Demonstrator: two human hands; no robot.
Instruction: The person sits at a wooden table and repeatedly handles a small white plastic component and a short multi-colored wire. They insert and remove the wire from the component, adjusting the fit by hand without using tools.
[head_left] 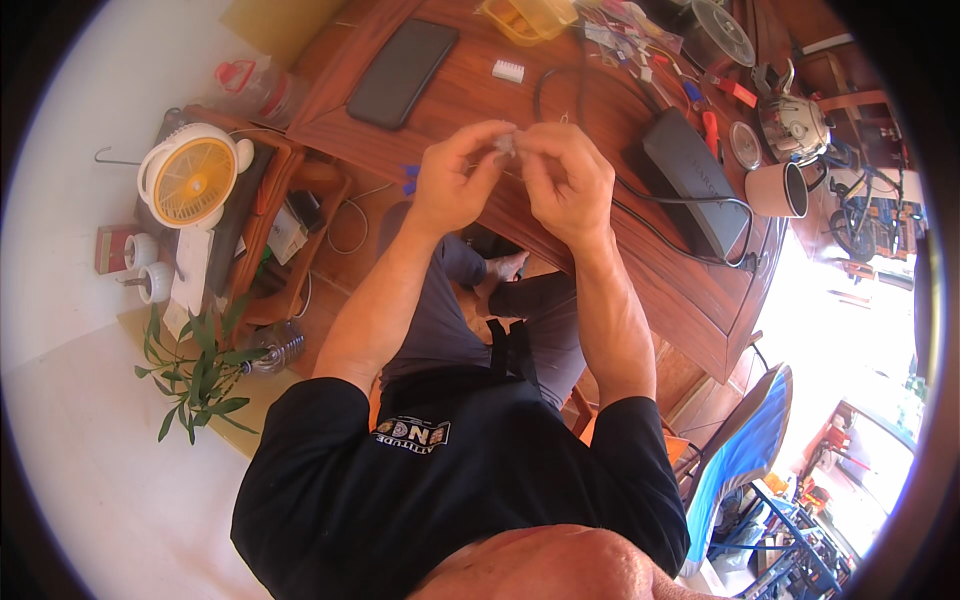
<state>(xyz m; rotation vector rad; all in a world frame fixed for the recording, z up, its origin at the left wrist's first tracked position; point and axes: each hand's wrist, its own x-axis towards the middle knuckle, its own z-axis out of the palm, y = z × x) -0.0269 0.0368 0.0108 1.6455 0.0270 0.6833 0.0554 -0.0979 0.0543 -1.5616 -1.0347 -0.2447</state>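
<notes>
Above the near edge of the reddish-brown wooden worktop (640,290), the person is holding both hands close together, fingertips meeting around a small pale translucent piece (506,146). The left hand (455,180) is pinching it from one side and the right hand (565,180) is pinching it from the other, each grip pressed together on it. Beyond the hands, a flat black phone (402,72) is lying on the worktop, with a small white plastic connector (508,70) near it. A long black rectangular box (693,180) with a black cable (600,80) is sitting to the right
</notes>
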